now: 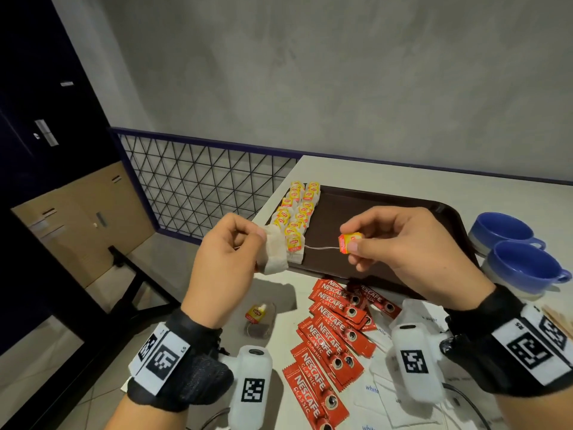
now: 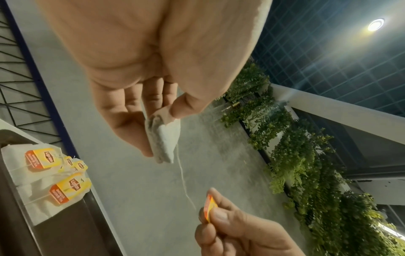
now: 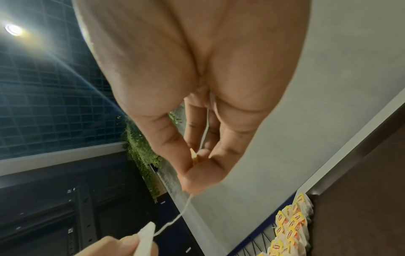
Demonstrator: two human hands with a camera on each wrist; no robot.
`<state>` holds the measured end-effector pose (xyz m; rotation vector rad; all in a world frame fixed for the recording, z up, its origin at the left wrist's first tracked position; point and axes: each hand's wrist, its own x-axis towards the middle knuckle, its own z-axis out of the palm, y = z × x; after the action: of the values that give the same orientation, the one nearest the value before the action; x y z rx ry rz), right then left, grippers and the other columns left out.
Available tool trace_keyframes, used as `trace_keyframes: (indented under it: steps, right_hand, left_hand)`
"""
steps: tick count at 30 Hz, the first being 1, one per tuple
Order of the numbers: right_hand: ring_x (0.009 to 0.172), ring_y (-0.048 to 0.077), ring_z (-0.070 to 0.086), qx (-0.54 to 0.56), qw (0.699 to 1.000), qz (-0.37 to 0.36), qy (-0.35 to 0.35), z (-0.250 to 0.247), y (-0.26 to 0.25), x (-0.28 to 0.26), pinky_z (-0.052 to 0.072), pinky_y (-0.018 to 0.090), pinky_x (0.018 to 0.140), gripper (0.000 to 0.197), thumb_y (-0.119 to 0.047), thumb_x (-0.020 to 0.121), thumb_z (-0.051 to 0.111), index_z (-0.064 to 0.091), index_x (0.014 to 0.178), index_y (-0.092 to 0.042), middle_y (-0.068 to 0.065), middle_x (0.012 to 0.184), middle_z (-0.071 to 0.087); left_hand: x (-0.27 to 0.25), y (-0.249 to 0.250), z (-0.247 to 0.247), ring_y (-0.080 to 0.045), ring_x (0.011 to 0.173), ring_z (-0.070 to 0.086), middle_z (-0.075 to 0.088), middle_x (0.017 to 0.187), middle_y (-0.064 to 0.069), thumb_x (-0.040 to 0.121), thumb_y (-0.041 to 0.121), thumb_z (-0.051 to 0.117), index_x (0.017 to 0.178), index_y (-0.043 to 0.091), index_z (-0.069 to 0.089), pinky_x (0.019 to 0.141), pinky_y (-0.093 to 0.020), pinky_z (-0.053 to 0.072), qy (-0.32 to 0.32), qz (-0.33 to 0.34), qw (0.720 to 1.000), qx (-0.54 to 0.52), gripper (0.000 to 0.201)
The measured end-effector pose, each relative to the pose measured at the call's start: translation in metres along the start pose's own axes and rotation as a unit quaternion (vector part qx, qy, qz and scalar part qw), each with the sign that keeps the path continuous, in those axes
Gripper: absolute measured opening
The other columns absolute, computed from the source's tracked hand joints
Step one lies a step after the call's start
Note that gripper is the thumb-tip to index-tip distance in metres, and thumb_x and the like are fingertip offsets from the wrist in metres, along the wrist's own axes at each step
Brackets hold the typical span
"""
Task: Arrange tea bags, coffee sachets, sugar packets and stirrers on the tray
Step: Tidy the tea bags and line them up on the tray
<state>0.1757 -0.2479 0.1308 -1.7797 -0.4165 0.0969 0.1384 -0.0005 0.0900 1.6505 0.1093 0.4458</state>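
Holding one tea bag in the air at the middle of the head view, I have my left hand pinching its white pouch between thumb and fingers, while my right hand pinches its yellow and red tag, with the string running between them. The two hands are apart, both above the near edge of the brown tray. At the tray's left end, two rows of tea bags lie overlapping, their yellow tags up. Lower in the frame, red coffee sachets lie fanned out on the white table, and another tea bag lies just left of them. White sugar packets sit at the lower right, partly hidden by my right wrist. Two blue cups stand at the right of the tray, and wooden stirrers peek in at the right edge.
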Motion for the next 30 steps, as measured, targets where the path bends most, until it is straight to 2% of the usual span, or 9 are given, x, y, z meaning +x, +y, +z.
trace_keyframes:
  steps: [3, 5, 8, 10, 14, 16, 22, 26, 30]
  right_hand:
    - [0.070, 0.025, 0.073, 0.010, 1.000, -0.007, -0.005, -0.007, -0.002, -0.002, 0.060, 0.028, 0.063, 0.016, 0.003, 0.087, 0.075, 0.078, 0.098, -0.009, 0.016, 0.082, 0.075]
    - [0.072, 0.028, 0.072, 0.036, 0.999, -0.003, -0.039, -0.008, -0.005, -0.004, 0.060, 0.029, 0.063, 0.016, 0.005, 0.086, 0.074, 0.076, 0.098, -0.005, 0.020, 0.084, 0.074]
    - [0.074, 0.035, 0.068, 0.078, 0.988, 0.027, -0.134, -0.003, -0.007, -0.007, 0.060, 0.032, 0.064, 0.016, -0.002, 0.080, 0.077, 0.075, 0.096, -0.002, 0.025, 0.086, 0.073]
    - [0.073, 0.038, 0.065, 0.079, 0.980, 0.035, -0.180, 0.004, -0.006, -0.008, 0.060, 0.036, 0.066, 0.017, -0.007, 0.078, 0.079, 0.074, 0.094, -0.003, 0.026, 0.083, 0.072]
    - [0.073, 0.035, 0.069, 0.080, 0.970, 0.041, -0.226, 0.020, -0.002, -0.013, 0.061, 0.036, 0.068, 0.010, 0.002, 0.086, 0.076, 0.072, 0.093, -0.002, 0.027, 0.083, 0.072]
    - [0.072, 0.031, 0.070, 0.087, 0.967, 0.044, -0.235, 0.025, 0.000, -0.014, 0.061, 0.033, 0.067, 0.009, 0.007, 0.088, 0.073, 0.070, 0.094, 0.001, 0.032, 0.084, 0.071]
    - [0.074, 0.036, 0.070, 0.074, 0.965, 0.062, -0.243, 0.029, 0.007, -0.012, 0.063, 0.036, 0.072, 0.009, 0.007, 0.090, 0.073, 0.067, 0.096, 0.006, 0.031, 0.085, 0.072]
    - [0.075, 0.035, 0.070, 0.055, 0.967, 0.082, -0.234, 0.030, 0.015, -0.008, 0.063, 0.037, 0.073, 0.011, 0.005, 0.090, 0.074, 0.067, 0.098, 0.005, 0.031, 0.086, 0.073]
    - [0.072, 0.030, 0.072, 0.035, 0.971, 0.103, -0.211, 0.026, 0.022, -0.004, 0.062, 0.039, 0.075, 0.015, 0.003, 0.090, 0.074, 0.066, 0.102, 0.008, 0.032, 0.087, 0.073]
  left_hand:
    - [0.003, 0.001, -0.006, -0.019, 0.067, 0.046, 0.048, 0.059, 0.009, 0.091, 0.016, 0.062, 0.074, 0.023, 0.064, 0.078, -0.062, 0.060, 0.020, -0.006, 1.000, -0.006, 0.018]
    - [0.004, 0.003, -0.008, -0.023, 0.069, 0.051, 0.055, 0.063, 0.001, 0.086, 0.025, 0.064, 0.074, 0.023, 0.064, 0.078, -0.065, 0.057, 0.027, 0.002, 1.000, -0.001, 0.012]
    - [0.005, 0.000, -0.007, -0.024, 0.062, 0.053, 0.060, 0.065, -0.014, 0.092, 0.026, 0.065, 0.075, 0.021, 0.063, 0.070, -0.055, 0.053, 0.034, 0.023, 0.999, 0.021, 0.018]
    - [0.006, -0.002, -0.003, -0.026, 0.062, 0.054, 0.061, 0.066, -0.022, 0.090, 0.030, 0.066, 0.076, 0.019, 0.064, 0.070, -0.058, 0.052, 0.033, 0.027, 0.999, 0.021, 0.018]
    - [0.005, -0.001, 0.007, -0.025, 0.063, 0.059, 0.069, 0.066, -0.017, 0.093, 0.024, 0.073, 0.077, 0.012, 0.067, 0.076, -0.061, 0.055, 0.023, 0.030, 0.999, 0.033, 0.021]
    - [0.005, -0.002, 0.010, -0.022, 0.065, 0.063, 0.072, 0.066, -0.011, 0.093, 0.021, 0.075, 0.079, 0.011, 0.072, 0.080, -0.060, 0.058, 0.019, 0.035, 0.998, 0.048, 0.017]
    - [0.005, -0.001, 0.015, -0.040, 0.076, 0.075, 0.076, 0.075, -0.020, 0.093, 0.012, 0.074, 0.086, 0.002, 0.073, 0.078, -0.058, 0.062, 0.003, 0.012, 1.000, -0.004, 0.013]
    - [0.004, 0.006, 0.017, -0.034, 0.072, 0.068, 0.073, 0.078, -0.023, 0.094, 0.010, 0.072, 0.082, 0.004, 0.070, 0.078, -0.052, 0.062, -0.009, -0.009, 0.998, -0.067, 0.014]
    - [0.002, 0.015, 0.016, -0.020, 0.066, 0.060, 0.063, 0.070, -0.012, 0.097, 0.007, 0.065, 0.082, 0.007, 0.063, 0.065, -0.036, 0.055, -0.049, -0.026, 0.990, -0.132, 0.014]
